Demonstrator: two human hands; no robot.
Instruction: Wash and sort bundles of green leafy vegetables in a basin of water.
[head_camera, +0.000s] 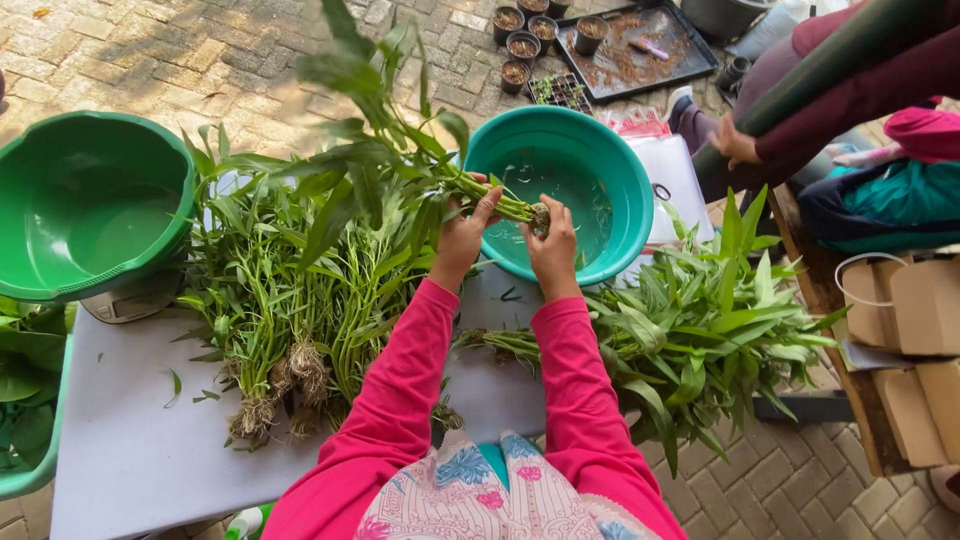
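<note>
The grey worktop (130, 450) fills the lower left of the view, set on brick paving. On it, from about nine to seven o'clock of the hands, lies the big heap of leafy green stalks (280, 300), roots pointing toward the person. A second pile of greens (700, 330) lies at about four o'clock, spilling past the worktop's edge. At ten o'clock stands a dark green basin (90, 200), and at one o'clock, just beyond the hands, a teal basin (570, 190) holding what looks like a little water, though the glare makes that hard to confirm.

Both hands hold one bunch of stalks (400, 150) lifted over the near rim of the teal basin, its leaves fanning up and left toward eleven o'clock. The left hand (463, 235) is curled round the stems midway, fingers wrapped closed. The right hand (552, 238) pinches the root end, fingertips closed on it.

At one to two o'clock, far off, sits a black tray (640, 50) of soil with small pots (520, 45) beside it. Another person's hand (735, 145) shows at two o'clock.
</note>
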